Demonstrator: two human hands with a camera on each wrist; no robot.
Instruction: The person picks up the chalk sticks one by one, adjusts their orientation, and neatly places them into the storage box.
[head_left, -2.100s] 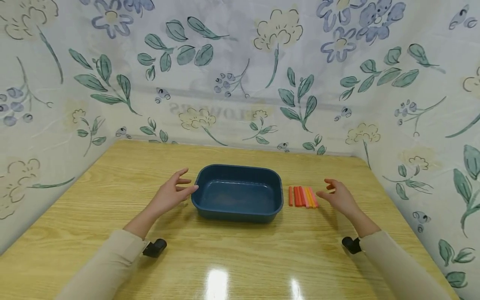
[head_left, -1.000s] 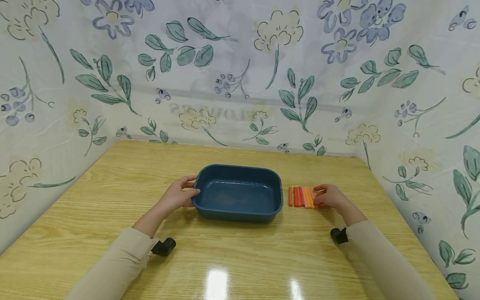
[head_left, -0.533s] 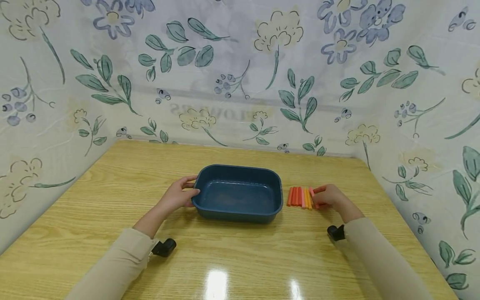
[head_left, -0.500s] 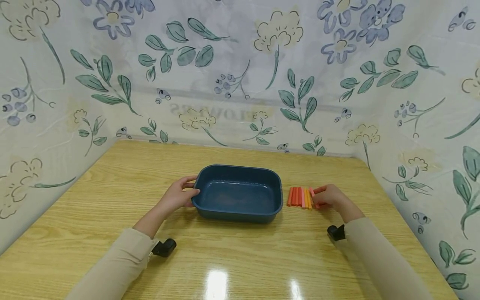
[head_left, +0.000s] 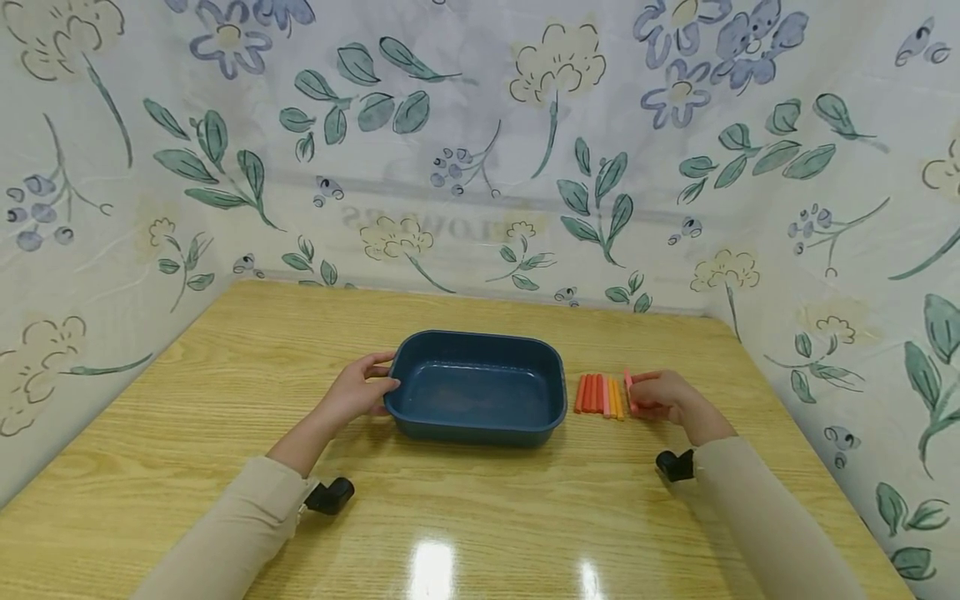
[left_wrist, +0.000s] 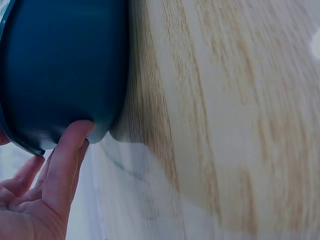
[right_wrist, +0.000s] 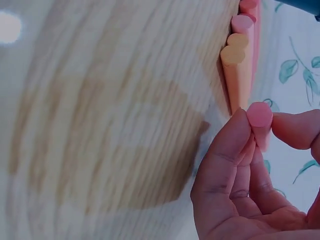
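A dark blue rectangular basin (head_left: 480, 435) with rounded corners stands on the table. My left hand (head_left: 356, 390) holds its left end, thumb over the rim and fingers along the outer wall; in the left wrist view those fingers (left_wrist: 66, 165) touch the blue side. To the basin's right, my right hand (head_left: 666, 395) pinches a pink chalk-like stick (right_wrist: 260, 116) between thumb and fingertips. Beside it lies a row of similar red, pink and orange sticks (head_left: 597, 395), with a small gap separating the row from the held one. The basin's inside shows nothing in it.
The wooden table (head_left: 480, 517) reaches back to a floral cloth (head_left: 480, 150) hung behind and along both sides. Black wrist cameras (head_left: 330, 496) sit under the cuffs of both sleeves (head_left: 765, 500).
My left hand has moved right onto the basin's rim. My right hand has closed in on the row, taken the rightmost pink stick and drawn it slightly right, apart from the others.
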